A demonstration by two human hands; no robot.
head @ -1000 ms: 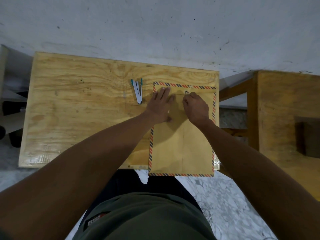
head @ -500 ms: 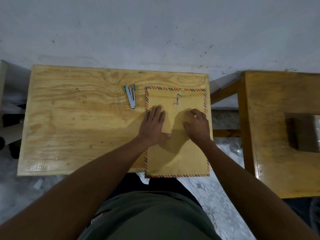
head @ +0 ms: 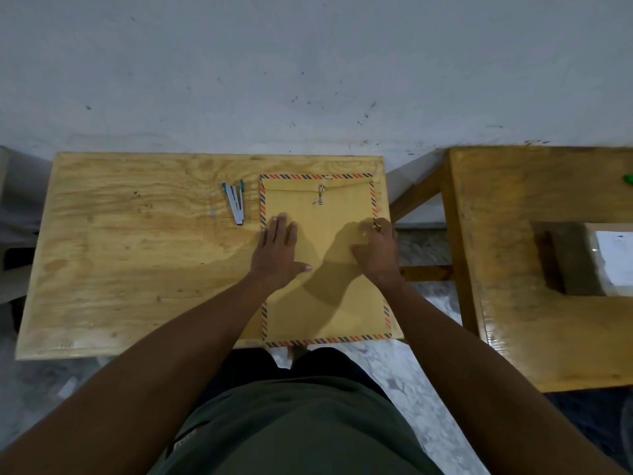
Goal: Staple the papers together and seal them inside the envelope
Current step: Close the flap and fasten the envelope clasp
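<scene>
Head view: left hand (head: pixel 278 250) flat, fingers spread, palm down on brown envelope (head: pixel 322 269) — flap shut, string clasp (head: pixel 320 194) wound. Right hand (head: pixel 376 252) loosely curled at envelope's right edge, gripping nothing visible. Stapler (head: pixel 235 204) just left of envelope, hinged wide. Plywood table (head: pixel 137 255) against pale scuffed wall (head: pixel 308 70) — second wooden table (head: pixel 513 269) to the right.
</scene>
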